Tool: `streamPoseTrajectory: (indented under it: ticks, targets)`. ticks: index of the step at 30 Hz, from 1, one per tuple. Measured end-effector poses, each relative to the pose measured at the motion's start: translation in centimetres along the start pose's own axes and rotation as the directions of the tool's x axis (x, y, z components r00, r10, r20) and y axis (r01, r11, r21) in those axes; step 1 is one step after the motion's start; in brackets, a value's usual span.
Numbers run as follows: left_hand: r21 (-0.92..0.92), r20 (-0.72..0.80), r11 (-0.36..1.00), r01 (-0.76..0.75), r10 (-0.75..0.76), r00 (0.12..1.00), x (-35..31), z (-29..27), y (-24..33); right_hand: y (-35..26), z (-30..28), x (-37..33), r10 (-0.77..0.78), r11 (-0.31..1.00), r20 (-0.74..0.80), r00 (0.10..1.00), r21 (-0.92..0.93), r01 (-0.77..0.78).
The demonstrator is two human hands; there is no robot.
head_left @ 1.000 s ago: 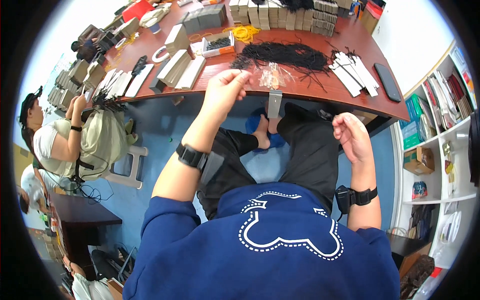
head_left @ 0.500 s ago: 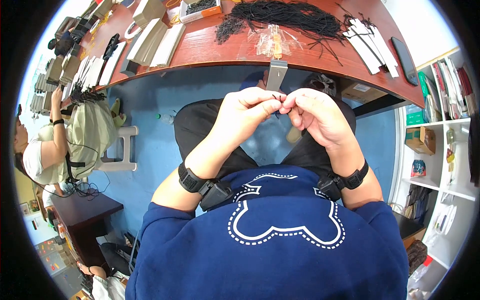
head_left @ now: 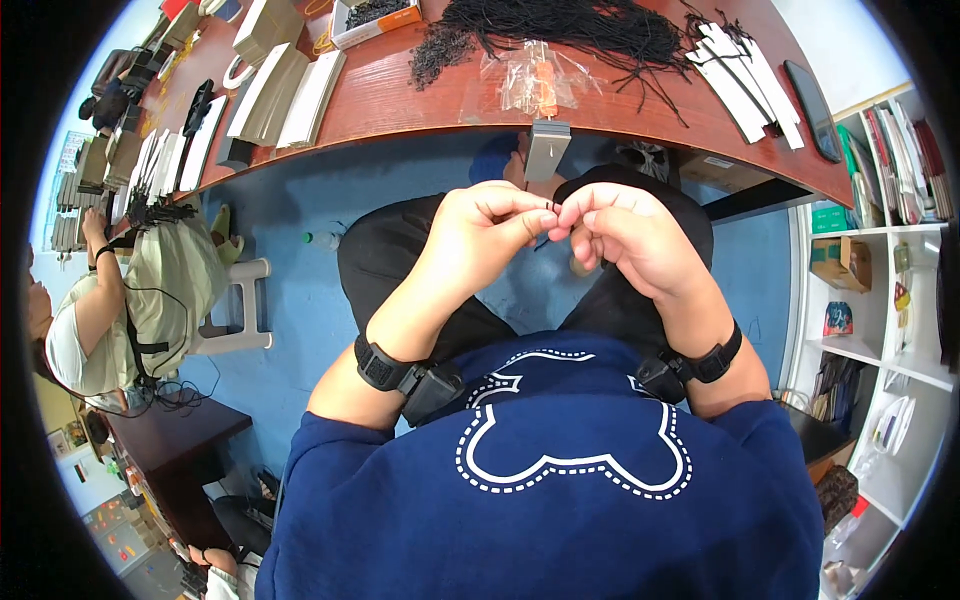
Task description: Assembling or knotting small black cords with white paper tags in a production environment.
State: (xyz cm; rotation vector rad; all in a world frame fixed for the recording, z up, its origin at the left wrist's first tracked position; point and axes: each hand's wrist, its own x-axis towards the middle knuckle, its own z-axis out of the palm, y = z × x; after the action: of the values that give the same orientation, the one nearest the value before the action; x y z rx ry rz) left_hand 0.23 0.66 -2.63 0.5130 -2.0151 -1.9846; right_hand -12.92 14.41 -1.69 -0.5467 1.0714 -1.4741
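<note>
My left hand and my right hand meet fingertip to fingertip above my lap. Both are closed in a pinch on a short black cord; most of it is hidden by the fingers. Just beyond them, a grey block-shaped piece juts from the table's near edge. On the table behind it lie a clear plastic bag with something orange in it and a large bundle of black cords. Loose small black pieces are heaped beside the bundle.
White strips with black cords and a phone lie at the table's right. Stacks of pale cards and an open box stand left. A co-worker sits at far left near a stool. Shelves line the right.
Both hands stay pinched together, with the fingers slightly shifted around the cord. The view has tilted a little, so the table appears slightly moved. The co-worker's arm has lowered slightly.
</note>
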Motion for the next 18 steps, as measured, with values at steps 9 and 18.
streamPoseTrajectory:
  ticks: [9, 18]
  targets:
    - [-0.069, 0.014, 0.997, 0.016, -0.015, 1.000, 0.4, -0.1, -0.6, 0.2, 0.9, 0.5, -0.096, 0.958, -0.076, 0.993, -0.279, 0.071]
    - [0.017, -0.134, 0.984, -0.176, 0.177, 0.975, 0.4, 0.7, -1.1, 0.6, 0.5, 1.3, 0.050, 0.997, -0.046, 0.998, 0.058, -0.048]
